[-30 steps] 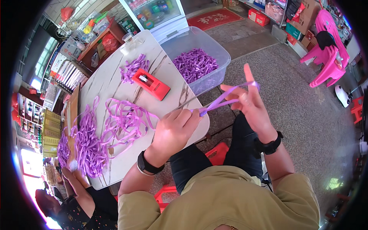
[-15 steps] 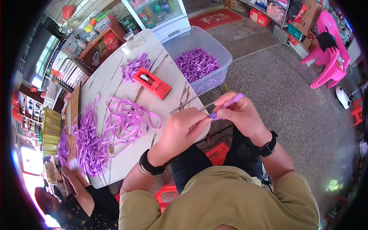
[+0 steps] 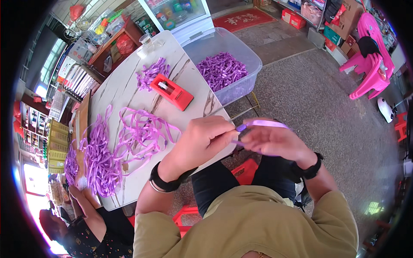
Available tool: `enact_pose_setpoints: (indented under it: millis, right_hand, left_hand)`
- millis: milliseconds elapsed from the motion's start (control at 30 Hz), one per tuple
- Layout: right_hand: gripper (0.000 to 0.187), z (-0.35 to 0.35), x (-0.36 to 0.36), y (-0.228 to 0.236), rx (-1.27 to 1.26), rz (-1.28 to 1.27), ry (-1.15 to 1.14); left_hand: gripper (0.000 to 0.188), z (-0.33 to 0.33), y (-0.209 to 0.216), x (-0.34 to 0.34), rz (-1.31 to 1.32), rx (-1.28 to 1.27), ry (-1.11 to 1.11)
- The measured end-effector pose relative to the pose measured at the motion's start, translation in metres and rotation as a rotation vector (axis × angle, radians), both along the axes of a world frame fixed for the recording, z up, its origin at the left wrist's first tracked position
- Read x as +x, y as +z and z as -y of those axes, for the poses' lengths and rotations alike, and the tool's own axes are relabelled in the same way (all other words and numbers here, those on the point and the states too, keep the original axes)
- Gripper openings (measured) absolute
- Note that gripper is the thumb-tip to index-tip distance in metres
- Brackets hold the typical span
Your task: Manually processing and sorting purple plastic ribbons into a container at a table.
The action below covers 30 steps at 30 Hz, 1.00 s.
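A lilac ribbon with a small darker purple piece on it is in front of me, past the table's edge. My left hand is closed, thumb and fingers pinching the ribbon beside that piece. Close by on the right is my right hand, its fingers smeared by motion; whether they grip the ribbon cannot be made out. One length of ribbon stretches above this hand, and part of another strand shows below. On the table lie a loose tangle of lilac ribbons and a thick bundle of purple ribbons.
A red tape dispenser and a small purple ribbon pile sit farther up the marble-patterned table. Beyond its right edge stands a clear plastic bin holding many purple pieces. At far left another person works by more ribbons.
My right hand has lost its pinch on the ribbon and moved slightly down and right, blurring. The ribbon now extends rightward above it. My left hand keeps its pinch.
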State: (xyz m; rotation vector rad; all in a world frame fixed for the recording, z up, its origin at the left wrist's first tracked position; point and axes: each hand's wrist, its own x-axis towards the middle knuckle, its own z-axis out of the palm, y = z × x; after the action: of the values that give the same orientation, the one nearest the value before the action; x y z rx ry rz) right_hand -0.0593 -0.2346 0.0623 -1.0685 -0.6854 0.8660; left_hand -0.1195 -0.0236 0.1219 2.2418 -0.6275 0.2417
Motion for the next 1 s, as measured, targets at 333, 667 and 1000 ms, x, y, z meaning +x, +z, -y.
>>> enact_pose_setpoints:
  millis: [333, 667, 1000]
  right_hand:
    - [0.035, 0.0, 0.027, 0.036, -0.119, 0.57, -0.301]
    - [0.01, -0.006, 0.025, 0.05, -0.163, 1.031, -0.165]
    - [0.027, 0.01, 0.029, 0.029, -0.178, 0.127, 0.015]
  left_hand:
    - [0.01, 0.008, 0.009, 0.003, 0.209, 0.244, -0.091]
    - [0.025, 0.004, -0.022, 0.007, -1.201, -1.03, -0.304]
    - [0.033, 0.016, -0.037, 0.031, -1.245, -0.985, -0.348]
